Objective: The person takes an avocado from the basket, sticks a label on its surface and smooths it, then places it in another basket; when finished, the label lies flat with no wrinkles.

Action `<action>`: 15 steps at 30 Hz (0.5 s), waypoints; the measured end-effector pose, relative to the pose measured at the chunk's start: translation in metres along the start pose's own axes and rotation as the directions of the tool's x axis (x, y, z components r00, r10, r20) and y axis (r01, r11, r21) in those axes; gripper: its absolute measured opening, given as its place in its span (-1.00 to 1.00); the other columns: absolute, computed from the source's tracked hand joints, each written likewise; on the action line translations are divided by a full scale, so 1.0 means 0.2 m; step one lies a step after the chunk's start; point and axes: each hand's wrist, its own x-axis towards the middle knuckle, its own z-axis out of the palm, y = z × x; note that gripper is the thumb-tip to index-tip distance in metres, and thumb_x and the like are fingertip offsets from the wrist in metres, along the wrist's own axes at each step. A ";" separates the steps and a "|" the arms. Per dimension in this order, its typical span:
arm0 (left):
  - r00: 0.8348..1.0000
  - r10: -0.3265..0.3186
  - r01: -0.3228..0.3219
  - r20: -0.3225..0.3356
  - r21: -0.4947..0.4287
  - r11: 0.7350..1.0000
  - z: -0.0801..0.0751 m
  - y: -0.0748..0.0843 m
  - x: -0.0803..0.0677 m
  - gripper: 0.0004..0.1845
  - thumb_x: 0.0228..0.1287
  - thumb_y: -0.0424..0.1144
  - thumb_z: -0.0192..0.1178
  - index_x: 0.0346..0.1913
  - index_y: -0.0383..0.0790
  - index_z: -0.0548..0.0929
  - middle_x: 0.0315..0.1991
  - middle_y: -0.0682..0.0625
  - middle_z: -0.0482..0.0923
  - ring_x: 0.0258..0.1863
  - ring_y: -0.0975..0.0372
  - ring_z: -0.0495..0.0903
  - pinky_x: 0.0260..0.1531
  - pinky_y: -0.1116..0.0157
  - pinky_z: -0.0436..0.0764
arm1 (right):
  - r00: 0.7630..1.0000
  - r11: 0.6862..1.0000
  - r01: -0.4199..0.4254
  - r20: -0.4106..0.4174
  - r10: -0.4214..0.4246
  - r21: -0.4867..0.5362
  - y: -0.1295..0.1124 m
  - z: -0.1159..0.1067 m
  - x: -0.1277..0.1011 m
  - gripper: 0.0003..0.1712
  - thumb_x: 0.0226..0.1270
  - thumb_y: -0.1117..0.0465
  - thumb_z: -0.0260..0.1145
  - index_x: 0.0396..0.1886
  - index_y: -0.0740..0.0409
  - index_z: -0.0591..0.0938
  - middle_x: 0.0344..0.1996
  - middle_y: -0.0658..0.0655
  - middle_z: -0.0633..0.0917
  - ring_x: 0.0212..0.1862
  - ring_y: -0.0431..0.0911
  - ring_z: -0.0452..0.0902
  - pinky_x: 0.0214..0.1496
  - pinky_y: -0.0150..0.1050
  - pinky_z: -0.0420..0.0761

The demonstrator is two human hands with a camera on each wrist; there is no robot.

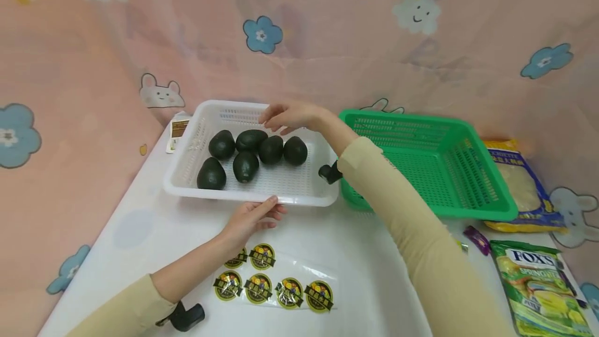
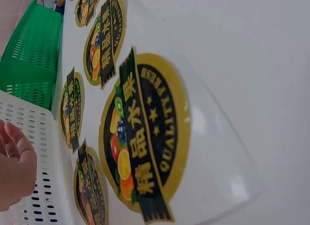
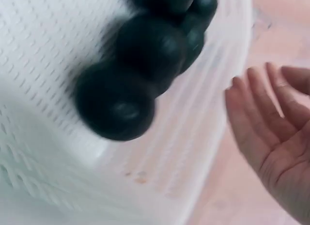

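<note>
Several dark green avocados (image 1: 246, 166) lie in a white perforated basket (image 1: 299, 201), most of them grouped toward its back and left. At the basket's front rim is my left hand (image 1: 252, 218), its thumb right at the edge and its other fingers loosely bent below. The left wrist view shows this hand (image 2: 17, 167) beside the perforated white wall. Over the back rim, my right hand (image 1: 292, 117) reaches with relaxed, spread fingers and nothing in them. In the right wrist view that hand (image 3: 276, 133) appears apart from the avocados (image 3: 116, 101).
A green basket (image 1: 486, 212) stands right of the white one. Clear film with round fruit stickers (image 1: 259, 288) lies in front. At the right are a yellow and blue bag (image 1: 519, 186), a purple wrapper (image 1: 477, 240) and a green FOX'S bag (image 1: 538, 290). A patterned pink curtain (image 1: 318, 56) hangs behind.
</note>
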 end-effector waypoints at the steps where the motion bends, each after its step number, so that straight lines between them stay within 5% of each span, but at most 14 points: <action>1: 1.000 -0.001 0.001 0.002 0.003 1.000 0.00 0.00 0.00 -0.51 0.43 0.06 0.11 -0.05 -0.39 0.67 -0.14 -0.12 0.68 -0.15 0.21 0.61 -0.02 0.20 0.60 | 0.998 0.998 -0.061 -0.020 0.061 -0.023 0.04 -0.02 0.03 -0.64 0.46 0.24 0.13 0.20 0.17 0.52 0.20 0.16 0.50 0.23 0.04 0.40 0.22 -0.12 0.48; 6: 1.000 -0.009 0.009 0.013 0.011 1.000 0.02 -0.02 0.00 -0.50 0.42 0.09 0.11 -0.10 -0.36 0.69 -0.13 -0.19 0.66 -0.18 0.21 0.61 -0.06 0.25 0.61 | 0.951 0.947 -0.308 -0.042 0.305 -0.091 0.25 -0.06 0.12 -0.47 0.41 0.32 0.02 0.37 0.23 0.40 0.36 0.20 0.36 0.37 0.03 0.24 0.28 -0.06 0.43; 11: 1.000 0.002 -0.002 0.022 0.017 1.000 0.01 -0.01 -0.01 -0.51 0.44 0.08 0.08 -0.12 -0.36 0.70 -0.15 -0.16 0.67 -0.18 0.21 0.60 -0.08 0.26 0.61 | 0.937 0.938 -0.345 0.041 0.346 -0.025 0.34 -0.05 0.15 -0.34 0.37 0.31 0.20 0.44 0.24 0.28 0.38 0.22 0.33 0.36 0.06 0.27 0.24 -0.06 0.47; 15: 0.999 0.015 -0.015 0.030 0.016 1.000 -0.01 -0.01 0.00 -0.51 0.46 0.07 0.06 -0.13 -0.35 0.70 -0.16 -0.14 0.67 -0.17 0.21 0.59 -0.08 0.26 0.60 | 0.910 0.929 -0.368 0.190 0.368 -0.035 0.33 -0.02 0.17 -0.26 0.30 0.24 0.34 0.43 0.21 0.28 0.34 0.22 0.35 0.30 0.08 0.34 0.12 -0.12 0.56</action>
